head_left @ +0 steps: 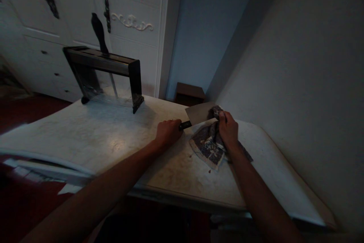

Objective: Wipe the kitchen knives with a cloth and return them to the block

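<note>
My left hand [168,131] is closed around the dark handle of a broad cleaver [200,113], whose flat blade points right over the pale tabletop [93,137]. My right hand [228,129] grips a dark patterned cloth [209,145] and presses a bunched part of it against the blade's far end. The rest of the cloth lies spread on the table below the blade.
A dark knife rack [105,72] stands at the back left of the table with one black-handled knife [99,32] in it. White cupboard doors [127,19] stand behind, a wall closes the right side, and a small brown stand [189,93] sits in the corner.
</note>
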`<state>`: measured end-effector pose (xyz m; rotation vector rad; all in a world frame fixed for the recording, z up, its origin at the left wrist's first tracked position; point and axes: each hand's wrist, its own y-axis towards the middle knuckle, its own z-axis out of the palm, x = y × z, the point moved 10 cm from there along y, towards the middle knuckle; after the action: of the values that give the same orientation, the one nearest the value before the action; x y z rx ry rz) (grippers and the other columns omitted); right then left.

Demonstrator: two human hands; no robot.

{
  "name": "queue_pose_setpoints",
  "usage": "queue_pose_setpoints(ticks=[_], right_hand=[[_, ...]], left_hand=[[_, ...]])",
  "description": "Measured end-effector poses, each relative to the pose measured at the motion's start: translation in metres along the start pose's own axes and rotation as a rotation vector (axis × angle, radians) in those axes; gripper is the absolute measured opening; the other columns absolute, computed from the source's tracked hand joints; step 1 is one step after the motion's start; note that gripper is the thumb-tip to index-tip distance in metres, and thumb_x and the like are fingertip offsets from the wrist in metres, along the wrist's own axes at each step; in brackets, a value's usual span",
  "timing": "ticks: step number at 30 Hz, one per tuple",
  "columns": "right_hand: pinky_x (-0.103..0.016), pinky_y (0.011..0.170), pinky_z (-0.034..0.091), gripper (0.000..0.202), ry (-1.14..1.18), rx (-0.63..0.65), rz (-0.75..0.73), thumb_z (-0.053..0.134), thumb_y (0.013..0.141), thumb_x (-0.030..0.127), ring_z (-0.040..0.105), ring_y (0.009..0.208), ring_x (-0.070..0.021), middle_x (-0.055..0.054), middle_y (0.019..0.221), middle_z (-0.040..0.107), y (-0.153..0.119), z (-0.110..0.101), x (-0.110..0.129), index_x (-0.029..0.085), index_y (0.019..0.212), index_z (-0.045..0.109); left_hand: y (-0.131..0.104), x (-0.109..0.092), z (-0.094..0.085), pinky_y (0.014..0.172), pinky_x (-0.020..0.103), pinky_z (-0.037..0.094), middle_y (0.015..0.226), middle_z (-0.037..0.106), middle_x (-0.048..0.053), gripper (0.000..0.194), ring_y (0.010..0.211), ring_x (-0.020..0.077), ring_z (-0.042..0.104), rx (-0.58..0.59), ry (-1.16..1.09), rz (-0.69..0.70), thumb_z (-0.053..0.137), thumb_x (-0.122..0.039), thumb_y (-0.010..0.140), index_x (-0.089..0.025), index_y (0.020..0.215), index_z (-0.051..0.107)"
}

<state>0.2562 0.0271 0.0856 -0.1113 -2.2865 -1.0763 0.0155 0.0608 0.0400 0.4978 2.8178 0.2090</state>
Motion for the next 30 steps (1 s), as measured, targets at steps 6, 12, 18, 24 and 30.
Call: queue_pose_setpoints(ticks=[6,12,18,24,30], right_hand=[[-0.043,0.078,0.047,0.042,-0.07,0.003,0.031,0.037,0.093,0.049,0.063,0.082,-0.0265,-0.009,0.087,0.069,0.006,-0.01,-0.002,0.021,0.094,0.068],[-0.04,0.088,0.049,0.035,0.13,0.121,-0.102,0.044,0.093,0.045,0.066,0.096,-0.0224,-0.005,0.102,0.072,-0.012,0.009,0.042,0.022,0.102,0.069],[-0.039,0.104,0.042,0.029,0.177,0.304,-0.453,0.045,0.096,0.033,0.057,0.118,-0.0182,-0.004,0.121,0.066,-0.04,0.04,0.095,0.024,0.114,0.065],[-0.045,0.113,0.031,0.032,-0.003,0.385,-0.585,0.042,0.096,0.027,0.042,0.135,-0.02,-0.006,0.137,0.055,-0.046,0.055,0.095,0.021,0.122,0.061],[-0.046,0.113,0.032,0.035,-0.046,0.296,-0.506,0.039,0.097,0.027,0.043,0.134,-0.0209,-0.007,0.138,0.054,-0.035,0.054,0.077,0.019,0.123,0.061]], left_hand=[[0.001,0.006,-0.001,0.07,0.033,0.044,0.09,0.071,0.011,0.027,0.085,0.0277,0.067,-0.011,-0.042,-0.044,0.047,-0.032,0.083,-0.021,0.094,0.069],[0.001,0.002,0.001,0.069,0.033,0.044,0.089,0.071,0.012,0.029,0.085,0.0275,0.067,0.0,-0.062,-0.028,0.046,-0.035,0.083,-0.02,0.093,0.069],[-0.001,-0.006,0.0,0.069,0.034,0.044,0.088,0.072,0.012,0.028,0.085,0.0283,0.068,-0.032,-0.036,0.029,0.048,-0.036,0.083,-0.02,0.094,0.068],[-0.005,-0.02,-0.001,0.067,0.035,0.046,0.084,0.072,0.01,0.026,0.082,0.0293,0.069,-0.068,0.003,0.136,0.047,-0.033,0.083,-0.02,0.093,0.068],[-0.006,-0.026,-0.002,0.066,0.035,0.046,0.085,0.072,0.01,0.028,0.08,0.0295,0.069,-0.084,0.033,0.19,0.046,-0.035,0.083,-0.019,0.091,0.068]])
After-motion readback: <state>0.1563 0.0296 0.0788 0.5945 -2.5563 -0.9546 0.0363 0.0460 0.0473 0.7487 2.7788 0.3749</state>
